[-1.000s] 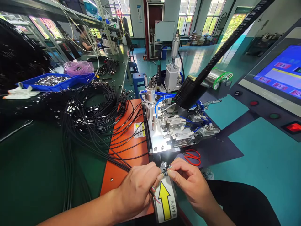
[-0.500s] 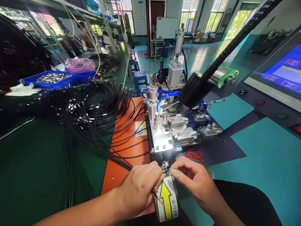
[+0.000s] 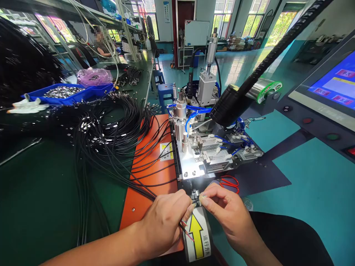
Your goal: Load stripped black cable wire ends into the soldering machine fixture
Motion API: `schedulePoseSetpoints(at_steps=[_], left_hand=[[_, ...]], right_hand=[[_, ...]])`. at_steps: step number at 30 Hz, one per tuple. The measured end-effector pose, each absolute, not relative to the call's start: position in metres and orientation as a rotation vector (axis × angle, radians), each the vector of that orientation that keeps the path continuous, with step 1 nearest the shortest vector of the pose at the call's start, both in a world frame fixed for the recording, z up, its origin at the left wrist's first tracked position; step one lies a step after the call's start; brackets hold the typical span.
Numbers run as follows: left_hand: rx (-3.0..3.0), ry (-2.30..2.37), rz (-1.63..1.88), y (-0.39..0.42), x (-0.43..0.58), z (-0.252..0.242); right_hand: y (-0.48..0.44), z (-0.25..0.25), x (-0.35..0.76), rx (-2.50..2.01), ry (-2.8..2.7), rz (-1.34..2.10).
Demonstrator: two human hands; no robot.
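My left hand point(image 3: 166, 220) is closed around a thin black cable point(image 3: 144, 190) whose red and white inner wires poke out below the fist. My right hand point(image 3: 224, 210) pinches the cable's stripped tip next to a small black fixture point(image 3: 195, 195) at the front of the conveyor track. A white label with a yellow arrow point(image 3: 197, 233) lies on the track just under both hands. Behind them stands the silver soldering machine point(image 3: 205, 147) with blue air tubes.
A big bundle of black cables point(image 3: 111, 129) spreads over the green bench and orange mat point(image 3: 144, 207). Red scissors point(image 3: 229, 183) lie right of the machine. A blue tray of metal parts point(image 3: 66, 93), a black hose point(image 3: 266, 59), a solder spool point(image 3: 263, 90) and a touchscreen point(image 3: 332, 87) surround it. A person sits far back.
The hands barely moved; my right hand's fingertips shifted slightly along the cable tip near the fixture. The view steadied after a small shift.
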State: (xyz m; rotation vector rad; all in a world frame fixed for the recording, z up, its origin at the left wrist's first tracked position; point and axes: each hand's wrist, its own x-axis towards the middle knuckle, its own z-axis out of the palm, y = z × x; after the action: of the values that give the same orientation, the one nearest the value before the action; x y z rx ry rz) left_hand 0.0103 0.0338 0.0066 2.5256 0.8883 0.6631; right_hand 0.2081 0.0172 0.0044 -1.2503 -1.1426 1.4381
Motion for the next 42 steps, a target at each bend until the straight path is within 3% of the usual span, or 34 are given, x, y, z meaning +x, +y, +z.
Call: schedulePoseSetpoints(at_steps=[13, 20, 31, 42], left_hand=[[2.611, 0.784, 0.706, 0.036, 0.011, 0.007], [2.613, 0.845, 0.625, 0.035, 0.012, 0.008], [2.613, 0.869, 0.656, 0.035, 0.012, 0.005], [2.338, 0.937, 0.715, 0.034, 0.006, 0.008]], right_hand=[[0.008, -0.009, 0.185, -1.256, -0.993, 1.342], [0.013, 0.004, 0.224, -1.310, -1.158, 1.562], [0.028, 0.021, 0.226, -1.374, -1.487, 1.403], [0.023, -0.001, 0.219, -1.423, -1.319, 1.392]])
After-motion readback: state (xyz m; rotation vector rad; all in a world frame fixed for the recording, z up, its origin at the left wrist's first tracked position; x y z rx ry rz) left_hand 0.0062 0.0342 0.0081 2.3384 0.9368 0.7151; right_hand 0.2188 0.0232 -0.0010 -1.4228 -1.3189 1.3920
